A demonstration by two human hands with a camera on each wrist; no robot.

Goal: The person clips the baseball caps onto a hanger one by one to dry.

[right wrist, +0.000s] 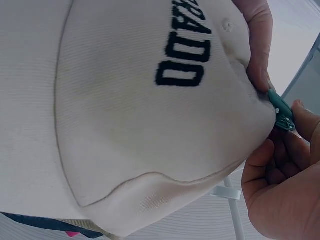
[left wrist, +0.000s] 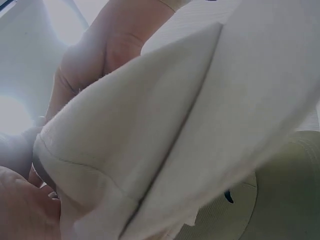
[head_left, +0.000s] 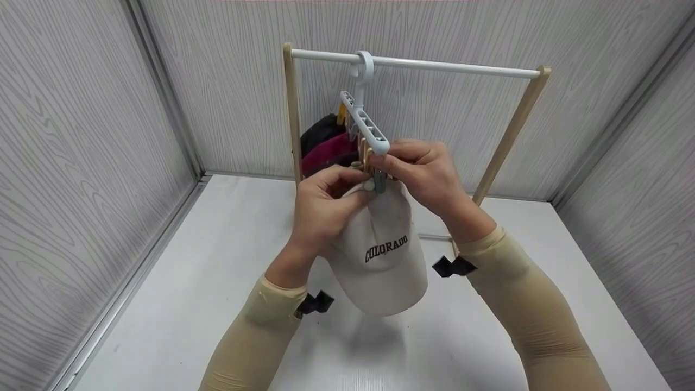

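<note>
A cream baseball cap with COLORADO in dark letters hangs brim-down below the near end of a pale hanger. My left hand pinches the top of its crown from the left. On the other side, my right hand pinches a green clip between thumb and fingers. The clip's tip sits right at the gathered crown fabric. In the left wrist view the cap covers most of the picture and hides part of the fingers.
The hanger hooks over a white rail with wooden posts. Behind the hands, a dark red cap and a black cap hang from it, near a yellow clip. A white table and grained panels surround the rack.
</note>
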